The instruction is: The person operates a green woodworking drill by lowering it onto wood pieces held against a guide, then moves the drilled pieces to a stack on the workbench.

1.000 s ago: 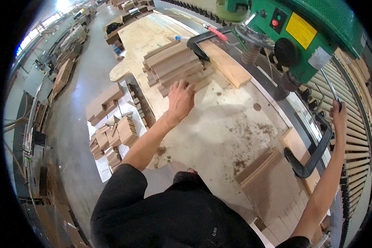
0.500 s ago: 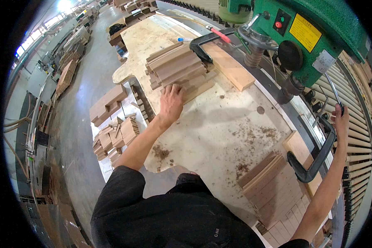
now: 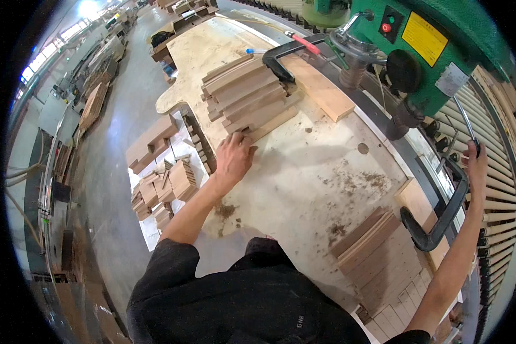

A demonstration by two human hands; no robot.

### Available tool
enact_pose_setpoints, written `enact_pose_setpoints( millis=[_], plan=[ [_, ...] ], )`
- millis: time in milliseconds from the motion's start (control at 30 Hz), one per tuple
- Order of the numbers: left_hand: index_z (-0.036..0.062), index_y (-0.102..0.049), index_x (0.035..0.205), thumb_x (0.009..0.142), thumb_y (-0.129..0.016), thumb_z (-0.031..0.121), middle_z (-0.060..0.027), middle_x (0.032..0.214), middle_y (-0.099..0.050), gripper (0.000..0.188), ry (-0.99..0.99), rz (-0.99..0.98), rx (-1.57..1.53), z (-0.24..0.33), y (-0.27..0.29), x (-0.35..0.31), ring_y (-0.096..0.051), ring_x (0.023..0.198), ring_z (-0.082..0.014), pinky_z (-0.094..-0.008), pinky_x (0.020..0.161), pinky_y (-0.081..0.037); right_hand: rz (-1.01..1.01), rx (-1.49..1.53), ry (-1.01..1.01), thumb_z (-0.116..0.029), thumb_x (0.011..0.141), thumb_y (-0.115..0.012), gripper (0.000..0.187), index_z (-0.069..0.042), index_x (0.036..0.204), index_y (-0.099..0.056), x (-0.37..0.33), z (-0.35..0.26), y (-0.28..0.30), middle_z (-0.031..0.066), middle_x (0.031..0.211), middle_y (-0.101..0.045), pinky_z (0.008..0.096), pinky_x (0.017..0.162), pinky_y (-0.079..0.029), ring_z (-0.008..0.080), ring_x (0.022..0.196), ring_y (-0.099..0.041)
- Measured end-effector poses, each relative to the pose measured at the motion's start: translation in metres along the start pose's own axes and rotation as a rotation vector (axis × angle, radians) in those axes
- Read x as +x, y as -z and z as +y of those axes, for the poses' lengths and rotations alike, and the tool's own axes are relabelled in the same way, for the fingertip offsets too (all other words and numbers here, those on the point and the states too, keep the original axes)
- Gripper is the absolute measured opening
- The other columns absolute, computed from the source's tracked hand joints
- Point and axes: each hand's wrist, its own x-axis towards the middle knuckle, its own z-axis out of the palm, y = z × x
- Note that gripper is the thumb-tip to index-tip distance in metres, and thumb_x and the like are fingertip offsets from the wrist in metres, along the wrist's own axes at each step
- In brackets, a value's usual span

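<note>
Beside the near-left end of a stack of brown wooden pieces (image 3: 246,86) is my left hand (image 3: 234,157). Its fingers are loosely bent and the thumb stands apart; no piece shows in it, though the fingertips are partly hidden. A pale strip (image 3: 278,124) lies along the stack's near side. Far out on the right, my right hand (image 3: 476,166) is closed round the dark end of a metal lever (image 3: 465,117). That lever slopes up to a green drill press (image 3: 424,63), whose chuck (image 3: 406,117) hangs above the board's right edge.
Black clamps (image 3: 427,238) hold pale wooden blocks (image 3: 321,94) along the right edge. More flat brown pieces (image 3: 378,252) lie near my body. Notched offcuts (image 3: 166,189) sit on a white surface at left. Sawdust (image 3: 355,195) is scattered on the board. Rollers (image 3: 501,218) run along the right.
My left hand has drawn back from the top of the stack, toward me, baring a dark-notched piece end. My right hand stays on the lever.
</note>
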Motion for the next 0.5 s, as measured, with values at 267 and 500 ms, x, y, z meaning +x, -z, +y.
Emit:
enact_pose_setpoints(
  millis=[267,500],
  plan=[
    [0.0010,-0.056,0.112,0.086,-0.057,0.018,-0.0170,0.107,-0.057,0.031,0.153,-0.229,-0.030,0.002,-0.019,0.000,-0.059,0.094,-0.0359,-0.0452,0.074,-0.049,0.008,0.069,0.001,-0.053,0.092,-0.051,0.051,-0.005,0.109,-0.052,-0.008,-0.013,-0.004,0.0043,0.082,-0.062,0.0247,0.051,-0.043,0.0108,0.066,-0.058],
    [0.0013,-0.057,0.102,0.081,-0.063,0.018,-0.0169,0.101,-0.055,0.028,0.048,-0.131,-0.123,0.026,-0.006,-0.009,-0.060,0.086,-0.0337,-0.0427,0.071,-0.050,0.005,0.147,-0.016,-0.054,0.091,-0.052,0.052,-0.005,0.109,-0.051,-0.005,-0.003,-0.002,0.0044,0.082,-0.062,0.0239,0.050,-0.043,0.0103,0.067,-0.058]
  ],
)
